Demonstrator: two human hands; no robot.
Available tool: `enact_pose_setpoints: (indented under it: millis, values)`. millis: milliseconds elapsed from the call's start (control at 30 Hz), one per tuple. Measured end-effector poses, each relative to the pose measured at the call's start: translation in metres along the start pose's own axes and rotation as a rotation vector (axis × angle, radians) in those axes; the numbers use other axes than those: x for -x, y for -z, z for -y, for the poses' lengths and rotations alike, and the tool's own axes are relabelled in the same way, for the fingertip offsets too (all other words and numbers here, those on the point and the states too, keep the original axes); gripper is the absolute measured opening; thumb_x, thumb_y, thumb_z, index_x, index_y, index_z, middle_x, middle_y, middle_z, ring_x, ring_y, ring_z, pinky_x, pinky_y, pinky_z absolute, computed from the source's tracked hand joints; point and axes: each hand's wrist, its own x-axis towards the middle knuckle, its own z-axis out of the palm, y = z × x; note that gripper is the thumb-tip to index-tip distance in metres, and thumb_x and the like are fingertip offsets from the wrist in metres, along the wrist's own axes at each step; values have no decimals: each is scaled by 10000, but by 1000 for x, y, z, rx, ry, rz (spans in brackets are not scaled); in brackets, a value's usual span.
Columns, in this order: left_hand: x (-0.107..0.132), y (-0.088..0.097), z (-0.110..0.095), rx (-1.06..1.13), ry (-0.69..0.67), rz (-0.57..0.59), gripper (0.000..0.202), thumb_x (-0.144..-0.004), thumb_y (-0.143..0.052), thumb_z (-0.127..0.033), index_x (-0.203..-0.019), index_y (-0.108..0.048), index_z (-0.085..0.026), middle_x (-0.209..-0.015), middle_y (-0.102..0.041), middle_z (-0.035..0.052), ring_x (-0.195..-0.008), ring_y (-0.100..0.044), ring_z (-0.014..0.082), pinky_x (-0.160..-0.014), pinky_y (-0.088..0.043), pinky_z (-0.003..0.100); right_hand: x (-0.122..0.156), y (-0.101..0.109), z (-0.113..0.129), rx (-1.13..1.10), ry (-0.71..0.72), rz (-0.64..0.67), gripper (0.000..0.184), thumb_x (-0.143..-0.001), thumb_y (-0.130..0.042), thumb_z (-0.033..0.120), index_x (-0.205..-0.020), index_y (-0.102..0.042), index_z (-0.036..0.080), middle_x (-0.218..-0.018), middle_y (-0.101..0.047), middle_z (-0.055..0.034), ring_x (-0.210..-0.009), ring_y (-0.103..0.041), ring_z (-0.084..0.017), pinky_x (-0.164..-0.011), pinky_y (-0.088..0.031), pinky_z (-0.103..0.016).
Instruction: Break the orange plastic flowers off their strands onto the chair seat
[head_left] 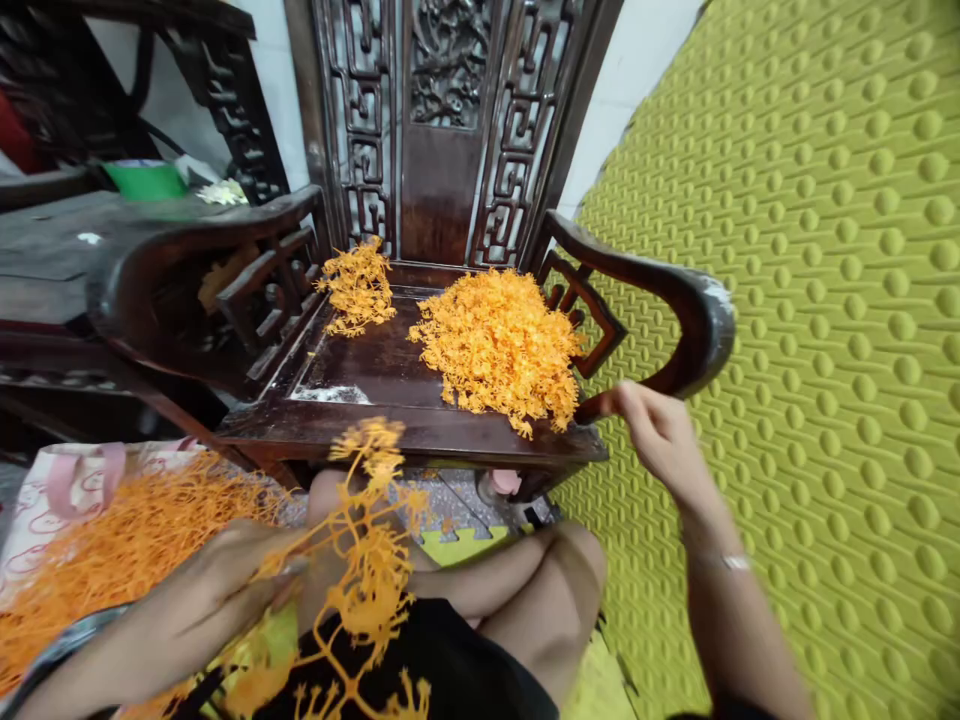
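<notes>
My left hand is closed on a branched orange plastic flower stem, which spreads over my lap with small blossom tips on its side branches. My right hand is at the front right corner of the wooden chair, beside its armrest; its fingers are curled together and what they hold, if anything, is hidden. Just left of that hand, a large heap of orange plastic flowers lies on the seat. A smaller bunch of orange flowers sits at the seat's back left.
At lower left, a pile of thin orange stems lies by a white and pink bag. A dark side table with a green container stands left. A yellow-green bumpy foam mat fills the right side.
</notes>
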Motion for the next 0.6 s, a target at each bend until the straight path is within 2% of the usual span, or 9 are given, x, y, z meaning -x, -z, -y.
enact_pose_setpoints:
  millis: [100, 200, 233, 300, 400, 433, 467, 533, 600]
  values:
    - [-17, -12, -11, 78, 94, -35, 268, -884, -432, -295, -986, -675, -252, -822, -699, 10, -709, -608, 183, -684, -493, 274, -79, -57, -13, 242, 91, -42, 323, -907, -393, 417, -725, -540, 194, -807, -589, -97, -862, -537, -259, -842, -410, -460]
    - [-31, -29, -21, 263, 156, -143, 337, -927, -369, -371, -925, -653, -190, -733, -644, 22, -607, -553, 152, -576, -456, 255, -128, -93, -33, 321, -46, 46, 255, -854, -488, 376, -712, -570, 180, -1003, -616, -151, -1104, -482, -342, -1003, -221, -650]
    - [-35, -34, -23, 327, 180, -196, 364, -932, -362, -402, -885, -644, -175, -725, -628, 27, -589, -532, 146, -547, -437, 249, -132, -99, -35, 320, -63, 23, 236, -852, -493, 360, -739, -585, 174, -1082, -603, -166, -1166, -453, -351, -1026, -154, -673]
    - [-42, -45, -25, 413, 194, -262, 417, -931, -366, -459, -807, -627, -158, -702, -599, 38, -587, -506, 145, -525, -412, 247, -121, -102, -26, 272, -33, -189, 238, -867, -469, 355, -872, -608, 162, -1232, -541, -184, -1253, -403, -337, -1064, -107, -652]
    - [-51, -60, -22, 510, 181, -312, 491, -922, -344, -545, -835, -636, -160, -724, -615, 60, -665, -551, 181, -578, -444, 272, -62, -101, 10, -36, 0, -528, 338, -906, -415, 427, -1041, -585, 169, -1223, -549, -168, -1210, -467, -274, -1065, -273, -525]
    - [-54, -64, -20, 531, 188, -322, 509, -916, -339, -571, -866, -641, -164, -757, -634, 68, -708, -578, 197, -613, -463, 285, -37, -103, 25, -209, -17, -477, 360, -914, -402, 466, -1021, -595, 182, -1136, -595, -148, -1136, -522, -259, -1027, -343, -485]
    - [-57, -68, -17, 543, 199, -326, 521, -913, -332, -585, -899, -644, -168, -810, -654, 77, -758, -602, 212, -655, -481, 298, -11, -107, 39, -399, -50, -312, 394, -920, -382, 506, -966, -619, 194, -1054, -632, -128, -1071, -562, -249, -995, -383, -458]
    - [-63, -72, -14, 540, 211, -289, 511, -929, -320, -564, -967, -647, -172, -941, -674, 93, -885, -623, 234, -762, -498, 319, 35, -122, 64, -808, -144, 190, 517, -907, -335, 602, -940, -652, 196, -1007, -663, -116, -1039, -593, -245, -959, -427, -425]
    - [-68, -73, -13, 498, 149, -155, 452, -961, -320, -478, -1031, -652, -179, -1072, -658, 97, -1035, -592, 238, -903, -468, 340, 64, -140, 81, -1154, -300, 504, 611, -862, -327, 687, -980, -661, 190, -1000, -678, -116, -1018, -615, -247, -930, -458, -415]
